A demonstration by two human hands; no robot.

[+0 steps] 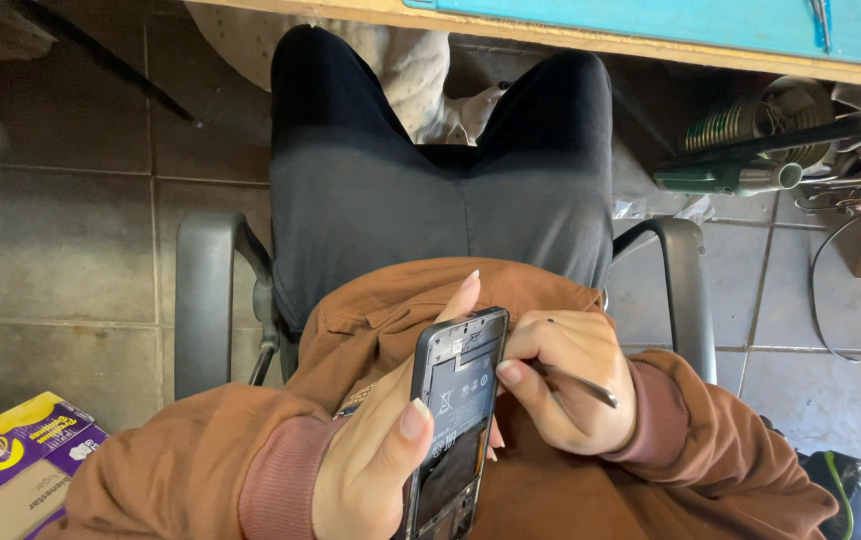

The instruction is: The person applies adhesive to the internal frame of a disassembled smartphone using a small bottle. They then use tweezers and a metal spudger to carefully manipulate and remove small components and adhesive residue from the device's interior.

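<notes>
A person in a brown sweatshirt is sitting in a grey-armed chair (209,290) over a tiled floor (51,230), working in the lap below the edge of a counter (591,42) with a turquoise top. The left hand (371,450) is gripping an opened phone (456,420) with its back cover off, the dark battery and inner frame facing up; the thumb is pressing on the near long edge and the other fingers (466,292) are wrapping behind it, one tip showing above the top corner. The right hand (566,375) is pinching a thin metal tool (576,382), probably tweezers or a pick, its fingers closed around the shaft just beside the phone's right edge, near the upper half. The step in hand seems to be work on the internals; the next move is likely calling for a steady tip brought onto the frame without slipping onto the battery.
</notes>
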